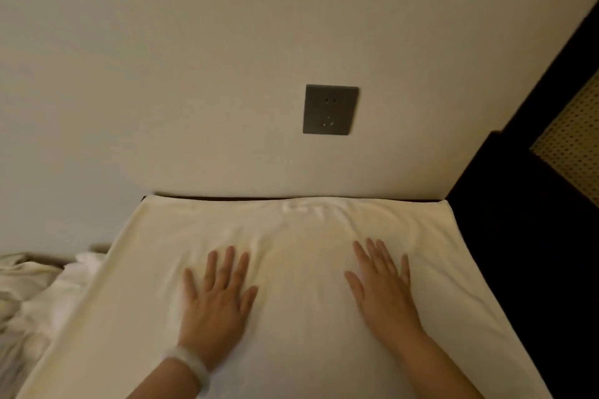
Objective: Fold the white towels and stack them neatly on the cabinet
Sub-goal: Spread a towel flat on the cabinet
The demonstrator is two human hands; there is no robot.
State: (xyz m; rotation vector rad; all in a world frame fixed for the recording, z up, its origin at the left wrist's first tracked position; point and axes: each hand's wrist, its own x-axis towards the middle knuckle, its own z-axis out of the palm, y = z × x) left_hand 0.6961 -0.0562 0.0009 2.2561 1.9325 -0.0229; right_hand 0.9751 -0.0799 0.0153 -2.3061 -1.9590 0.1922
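Observation:
A white towel (291, 230) lies spread flat over the cabinet top, reaching back to the wall, with slight wrinkles near its far edge. My left hand (215, 298) presses flat on the towel left of centre, fingers straight and spread; a pale bangle sits on that wrist. My right hand (382, 282) lies flat on the towel right of centre, fingers straight. The cabinet itself is hidden under the towel except for a dark strip (227, 197) at the wall.
More crumpled white cloth (35, 295) lies in a heap at the lower left. A dark wall socket (330, 109) sits above the towel. Dark furniture (518, 253) borders the towel on the right, with a patterned surface (573, 142) beyond.

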